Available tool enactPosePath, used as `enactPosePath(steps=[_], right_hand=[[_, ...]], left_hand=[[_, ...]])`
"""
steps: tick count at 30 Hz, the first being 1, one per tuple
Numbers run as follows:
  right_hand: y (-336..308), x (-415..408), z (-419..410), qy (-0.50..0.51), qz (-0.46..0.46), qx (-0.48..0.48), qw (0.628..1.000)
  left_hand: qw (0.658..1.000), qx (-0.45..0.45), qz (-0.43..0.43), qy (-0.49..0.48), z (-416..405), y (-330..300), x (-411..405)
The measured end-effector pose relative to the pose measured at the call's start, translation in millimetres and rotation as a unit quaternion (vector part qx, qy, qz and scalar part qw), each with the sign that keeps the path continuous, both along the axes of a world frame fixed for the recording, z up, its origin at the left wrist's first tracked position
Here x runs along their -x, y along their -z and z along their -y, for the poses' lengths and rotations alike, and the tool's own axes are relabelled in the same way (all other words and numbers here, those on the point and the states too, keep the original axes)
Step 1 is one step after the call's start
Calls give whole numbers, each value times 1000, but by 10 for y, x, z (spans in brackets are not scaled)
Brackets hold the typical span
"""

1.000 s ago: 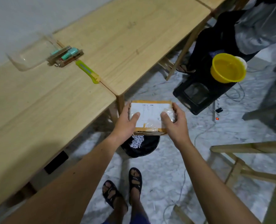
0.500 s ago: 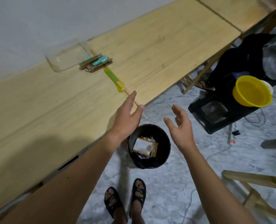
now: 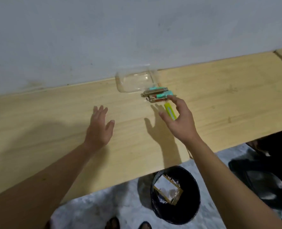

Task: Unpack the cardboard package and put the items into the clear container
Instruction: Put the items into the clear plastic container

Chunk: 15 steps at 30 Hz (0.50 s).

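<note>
The wooden surface (image 3: 219,103) ran along the wall, its near edge over a black bin (image 3: 175,195) holding the cardboard package (image 3: 167,190). The clear container (image 3: 133,81) sat at the far edge, the items (image 3: 158,95) just beside it. The left hand (image 3: 100,128) hovered flat, fingers straight; the right hand (image 3: 178,119) reached with fingers apart over a yellow cutter (image 3: 170,111).

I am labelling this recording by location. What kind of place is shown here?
Probably a plain workroom or home work area: a long bare wooden table against an unpainted grey wall, a marbled floor, and a black waste bin under the table edge.
</note>
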State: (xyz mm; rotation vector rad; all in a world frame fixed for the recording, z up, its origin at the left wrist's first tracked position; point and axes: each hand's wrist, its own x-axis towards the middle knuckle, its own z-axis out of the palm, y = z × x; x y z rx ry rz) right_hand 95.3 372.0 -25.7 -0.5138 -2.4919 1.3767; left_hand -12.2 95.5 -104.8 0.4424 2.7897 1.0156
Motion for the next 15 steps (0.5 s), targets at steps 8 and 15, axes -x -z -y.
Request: enactPosePath(steps=[8,15], right_hand=[[265,753,-340,-77,42,-103,991],[458,1077,-632,-116,124,-184,968]], left_hand=[[978,172,-98,71,117,231,62],[961,236,-118,77,47,224,89]])
